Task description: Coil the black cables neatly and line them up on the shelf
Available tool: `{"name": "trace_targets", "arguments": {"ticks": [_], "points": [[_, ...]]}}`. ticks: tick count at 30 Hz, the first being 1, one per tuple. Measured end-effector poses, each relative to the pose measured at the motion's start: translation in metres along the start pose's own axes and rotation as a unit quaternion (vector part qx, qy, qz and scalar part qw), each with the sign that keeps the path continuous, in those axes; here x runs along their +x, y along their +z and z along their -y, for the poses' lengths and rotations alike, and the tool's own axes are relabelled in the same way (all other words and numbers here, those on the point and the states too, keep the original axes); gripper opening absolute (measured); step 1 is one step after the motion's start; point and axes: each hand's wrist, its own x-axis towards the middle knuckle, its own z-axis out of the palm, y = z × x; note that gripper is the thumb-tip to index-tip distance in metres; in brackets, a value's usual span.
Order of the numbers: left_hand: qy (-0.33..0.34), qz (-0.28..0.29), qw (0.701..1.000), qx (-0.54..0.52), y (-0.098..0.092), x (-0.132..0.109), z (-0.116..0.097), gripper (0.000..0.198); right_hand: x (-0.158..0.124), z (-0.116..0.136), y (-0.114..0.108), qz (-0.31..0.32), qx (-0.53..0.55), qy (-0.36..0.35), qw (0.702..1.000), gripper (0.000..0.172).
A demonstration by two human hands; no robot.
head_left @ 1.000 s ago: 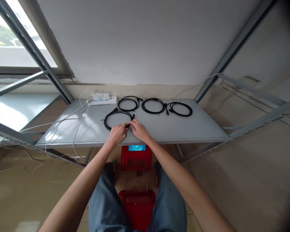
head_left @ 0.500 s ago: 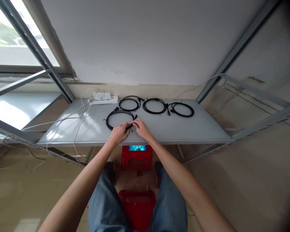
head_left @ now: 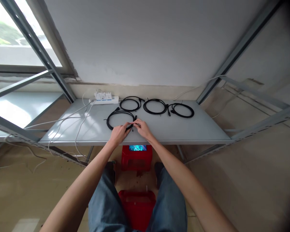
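Note:
A coiled black cable [head_left: 108,121] lies at the front of the grey shelf [head_left: 183,130]. At the coil's near right side, my left hand [head_left: 119,132] is closed on it. My right hand [head_left: 141,127] meets the left there, its thumb and fingers pinched together at the same part of the cable. A short dark end sticks out just below the fingertips, too small to make out. One connector of the coil points up near the right fingers. Behind it, in a row, lie more coiled black cables: one on the left [head_left: 120,103], one in the middle [head_left: 155,112] and one on the right [head_left: 192,111].
A white power strip [head_left: 105,101] with plugs stands at the back left, and white cords run from it over the shelf's left side. Metal uprights [head_left: 60,80] frame the shelf. Below are a red stool [head_left: 136,161] with a lit screen on it and another red stool [head_left: 137,206].
The hands stay at the same spot on the front coil, with only slight finger movement. The whole view has shifted a little.

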Motion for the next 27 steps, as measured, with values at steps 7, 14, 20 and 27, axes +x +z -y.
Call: {"name": "trace_targets", "arguments": {"ticks": [7,14,20,27], "points": [[0.001,0.009,1.000,0.011,-0.004,0.000,-0.003,0.055,0.001,-0.003,0.002,-0.026,0.012,0.026,0.999,0.019],[-0.006,0.017,1.000,0.012,-0.006,0.001,-0.005,0.057,0.001,-0.001,0.004,-0.048,0.036,0.015,0.998,0.013],[0.008,0.018,1.000,0.011,-0.009,-0.001,-0.005,0.047,0.000,0.004,0.004,-0.056,-0.014,-0.002,0.998,0.017],[0.009,0.018,1.000,0.017,-0.010,-0.003,-0.004,0.043,0.000,0.008,0.003,-0.054,-0.055,0.000,0.997,0.012]]}}
